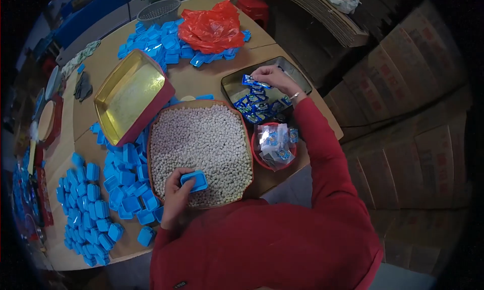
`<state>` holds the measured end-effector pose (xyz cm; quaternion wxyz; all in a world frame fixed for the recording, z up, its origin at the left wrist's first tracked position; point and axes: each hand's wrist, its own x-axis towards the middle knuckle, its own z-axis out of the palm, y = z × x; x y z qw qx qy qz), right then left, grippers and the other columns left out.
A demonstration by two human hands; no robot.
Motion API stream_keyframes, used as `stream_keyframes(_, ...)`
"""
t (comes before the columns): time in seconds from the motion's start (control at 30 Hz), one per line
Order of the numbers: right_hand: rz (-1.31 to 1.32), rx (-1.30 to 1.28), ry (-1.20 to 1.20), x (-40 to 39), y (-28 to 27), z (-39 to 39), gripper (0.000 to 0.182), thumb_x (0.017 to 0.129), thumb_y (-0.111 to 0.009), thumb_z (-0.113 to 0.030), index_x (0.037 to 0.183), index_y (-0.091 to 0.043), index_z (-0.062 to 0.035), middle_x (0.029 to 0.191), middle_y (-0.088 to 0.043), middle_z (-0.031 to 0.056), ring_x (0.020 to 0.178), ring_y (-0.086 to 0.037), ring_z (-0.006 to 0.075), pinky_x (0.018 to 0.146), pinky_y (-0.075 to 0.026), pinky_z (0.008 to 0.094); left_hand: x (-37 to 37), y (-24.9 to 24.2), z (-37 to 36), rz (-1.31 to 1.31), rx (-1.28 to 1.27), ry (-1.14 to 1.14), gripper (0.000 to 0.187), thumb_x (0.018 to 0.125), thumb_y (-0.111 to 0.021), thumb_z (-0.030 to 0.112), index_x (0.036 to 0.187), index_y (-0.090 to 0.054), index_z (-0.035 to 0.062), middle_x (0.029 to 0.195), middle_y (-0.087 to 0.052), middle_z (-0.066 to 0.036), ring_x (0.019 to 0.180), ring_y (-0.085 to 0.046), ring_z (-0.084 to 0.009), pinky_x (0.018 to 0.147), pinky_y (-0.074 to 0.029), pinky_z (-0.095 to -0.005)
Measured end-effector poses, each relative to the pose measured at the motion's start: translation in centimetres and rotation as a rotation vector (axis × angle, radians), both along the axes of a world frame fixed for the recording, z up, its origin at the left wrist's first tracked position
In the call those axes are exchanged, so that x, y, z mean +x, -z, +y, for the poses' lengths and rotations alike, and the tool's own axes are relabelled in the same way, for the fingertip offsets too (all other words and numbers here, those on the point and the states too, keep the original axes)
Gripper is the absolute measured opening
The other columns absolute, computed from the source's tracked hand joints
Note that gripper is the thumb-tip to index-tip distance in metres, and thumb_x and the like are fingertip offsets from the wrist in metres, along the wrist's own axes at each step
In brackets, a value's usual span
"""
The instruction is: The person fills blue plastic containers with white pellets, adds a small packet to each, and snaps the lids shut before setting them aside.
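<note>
My left hand point(176, 193) is closed round a small blue plastic box point(199, 180), its open side facing up. Beneath the box spreads a wide orange-rimmed tub point(153, 159) full of small whitish pellets point(196, 134). Over a dark metal tray point(228, 82) at the right, my right hand point(275, 78) pinches a blue printed packet point(249, 81) by its edge. More such packets point(257, 106) lie loose in that tray. Just in front of it, a red bowl point(254, 151) holds clear plastic sachets point(274, 143).
A gold-lined tin point(128, 93) leans tilted on blue boxes left of the tub. Stacked blue boxes point(88, 214) and loose ones point(128, 179) cover the table's left. At the back are a red plastic bag point(212, 28) and a grey basket point(159, 12). Cardboard cartons point(403, 154) stand right.
</note>
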<state>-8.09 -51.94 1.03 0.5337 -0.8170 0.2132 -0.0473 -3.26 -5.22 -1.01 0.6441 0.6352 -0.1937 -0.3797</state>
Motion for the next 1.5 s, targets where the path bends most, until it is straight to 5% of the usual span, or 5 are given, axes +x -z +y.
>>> stream_keyframes(0.27,-0.12,0.166,-0.508,-0.6,-4.4,22.0,0.016,0.086,-0.067,-0.016,0.086,-0.067,0.0004,0.074,-0.064,0.0003,0.069,-0.054,0.004,0.061,-0.045,0.0254,0.2,-1.3,-0.5,0.399,-0.127,-0.123,0.034,0.097,-0.055,0.028,0.12,-0.056,0.002,0.112,-0.061,-0.006,0.098,-0.061,-0.0148,0.08,-0.054,-0.0308)
stream_keyframes(0.4,-0.251,-0.205,-0.39,-0.8,-3.8,27.5,0.009,0.076,-0.066,-0.009,0.078,-0.061,-0.001,0.076,-0.062,0.0151,0.072,-0.062,0.0348,0.065,-0.049,0.0397,0.7,-0.1,-0.2,0.354,-0.273,-0.073,0.039,0.101,-0.048,0.027,0.128,-0.052,-0.0004,0.119,-0.059,-0.009,0.104,-0.061,-0.0145,0.085,-0.054,-0.0299)
stream_keyframes(0.7,-0.203,-0.052,-0.252,-2.2,-0.2,24.2,0.024,0.083,-0.072,-0.014,0.097,-0.059,0.0001,0.082,-0.055,-0.0015,0.068,-0.049,0.0038,0.06,-0.042,0.0214,1.0,0.1,0.4,0.461,-0.441,-0.08,0.038,0.101,-0.048,0.024,0.132,-0.051,0.0022,0.122,-0.059,-0.007,0.104,-0.061,-0.014,0.085,-0.054,-0.0296)
stream_keyframes(0.83,-0.097,-0.438,-0.463,-4.5,1.0,23.1,0.043,0.077,-0.069,-0.007,0.116,-0.055,0.0016,0.114,-0.058,0.0225,0.105,-0.056,0.0397,0.092,-0.045,0.0428,1.0,-0.8,0.4,0.454,-0.377,-0.113,0.035,0.097,-0.056,0.025,0.125,-0.054,0.0054,0.116,-0.061,-0.005,0.1,-0.062,-0.0134,0.08,-0.055,-0.0292)
stream_keyframes(1.5,-0.509,-0.717,-0.158,-1.2,-3.2,32.2,0.023,0.076,-0.072,-0.012,0.094,-0.06,-0.0042,0.088,-0.052,0.013,0.077,-0.058,0.032,0.063,-0.047,0.0413,1.1,1.0,0.3,0.159,-0.351,-0.116,0.047,0.103,-0.036,0.038,0.132,-0.047,0.002,0.127,-0.054,-0.01,0.115,-0.055,-0.0203,0.097,-0.047,-0.0425)
